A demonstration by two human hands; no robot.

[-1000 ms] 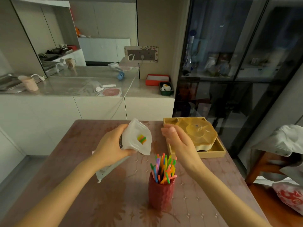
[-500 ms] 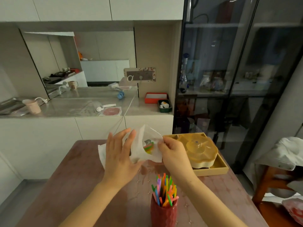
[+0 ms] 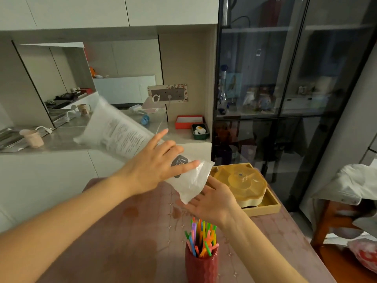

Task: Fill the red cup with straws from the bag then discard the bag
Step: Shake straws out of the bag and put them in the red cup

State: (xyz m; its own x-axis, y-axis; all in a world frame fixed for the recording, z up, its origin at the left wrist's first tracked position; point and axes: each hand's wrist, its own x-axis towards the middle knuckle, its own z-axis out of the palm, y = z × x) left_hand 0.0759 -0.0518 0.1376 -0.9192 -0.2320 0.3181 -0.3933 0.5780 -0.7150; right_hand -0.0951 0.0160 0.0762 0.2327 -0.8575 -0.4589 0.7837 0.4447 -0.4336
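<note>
The red cup (image 3: 201, 264) stands at the near edge of the table, packed with several coloured straws (image 3: 201, 237). Above the table, the white plastic bag (image 3: 122, 133) is tipped up, its far end raised to the left and its mouth pointing down to the right. My left hand (image 3: 157, 166) grips the bag near the mouth, fingers spread over a dark label. My right hand (image 3: 212, 199) lies palm up, fingers apart, just under the bag's mouth. I cannot tell whether any straws are still inside the bag.
A yellow lidded dish on a yellow tray (image 3: 263, 207) sits on the table right of my hands. Behind the table are a white counter (image 3: 61, 144) with cups and a red box (image 3: 188, 121), and a dark glass cabinet (image 3: 285, 99). A chair with clothes (image 3: 346, 201) stands at the right.
The bag has been tilted up so its mouth points down. My right hand left the bag's opening and turned palm up under it. The view has lifted.
</note>
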